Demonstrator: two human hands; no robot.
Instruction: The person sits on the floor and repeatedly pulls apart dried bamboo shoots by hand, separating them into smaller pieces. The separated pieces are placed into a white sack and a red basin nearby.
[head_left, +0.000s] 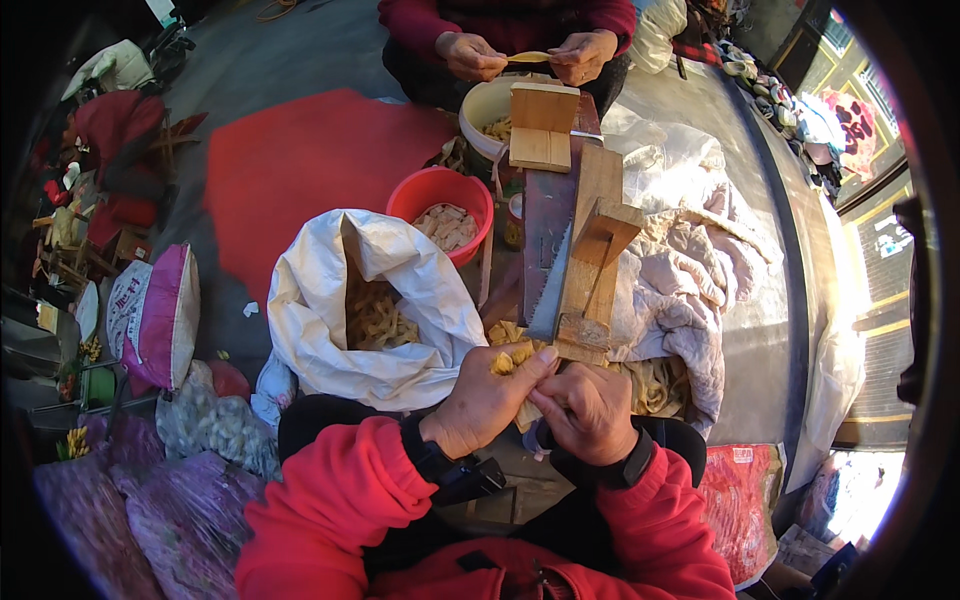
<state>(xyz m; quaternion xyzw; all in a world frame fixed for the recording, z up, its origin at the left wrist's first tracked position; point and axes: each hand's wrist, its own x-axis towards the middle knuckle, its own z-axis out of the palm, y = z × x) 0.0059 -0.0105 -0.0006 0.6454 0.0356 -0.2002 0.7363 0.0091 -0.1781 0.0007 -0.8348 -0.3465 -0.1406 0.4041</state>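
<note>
My left hand (484, 394) is closed around a bunch of yellowish, leaf-like strips (511, 358), whose ends stick out above the thumb and below the fist. Pressed up against it, my right hand (589, 409) has its thumb and bent fingers at the same bunch; what its fingers pinch is hidden. Just beyond both hands is the near end of a wooden block fixture (598, 262) on a narrow dark bench (541, 217). An open white woven sack (296, 300) with pale strips (379, 319) inside stands left of the bench.
Past the sack is a red plastic basin (486, 217) holding pale pieces. A co-worker's hands (472, 56) stretch a yellow strip above a white bucket (469, 112). A quilted cloth (694, 292) lies right of the bench. Filled bags (154, 315) stand at the left, and a red bag (742, 502) at the lower right.
</note>
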